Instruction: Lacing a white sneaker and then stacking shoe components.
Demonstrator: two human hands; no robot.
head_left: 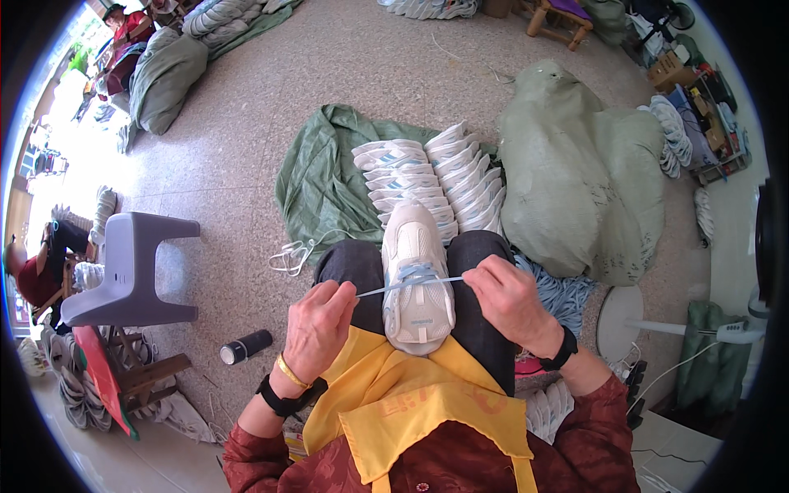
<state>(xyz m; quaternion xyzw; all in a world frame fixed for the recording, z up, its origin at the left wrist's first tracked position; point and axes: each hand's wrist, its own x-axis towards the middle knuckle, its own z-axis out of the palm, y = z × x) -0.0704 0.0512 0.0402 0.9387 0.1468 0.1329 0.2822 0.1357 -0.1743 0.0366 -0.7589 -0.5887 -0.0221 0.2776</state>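
Observation:
A white sneaker (411,234) rests on my lap between my knees, its toe pointing away from me. A light blue shoelace (374,291) runs across its tongue and is stretched taut to both sides. My left hand (319,324) is closed on one end of the lace, left of the shoe. The other end is pinched in my right hand (511,297), a little higher on the right. Some of the lace lies crossed in the eyelets. Under the shoe's heel lies my yellow apron (436,403).
Beyond my knees, two rows of white shoes (403,177) lie on a green sheet (316,160). Large stuffed sacks (559,172) stand to the right, near bundled blue laces (563,292) and a fan (620,320). On the left are a grey plastic stool (136,267), a black flask (246,347) and seated people.

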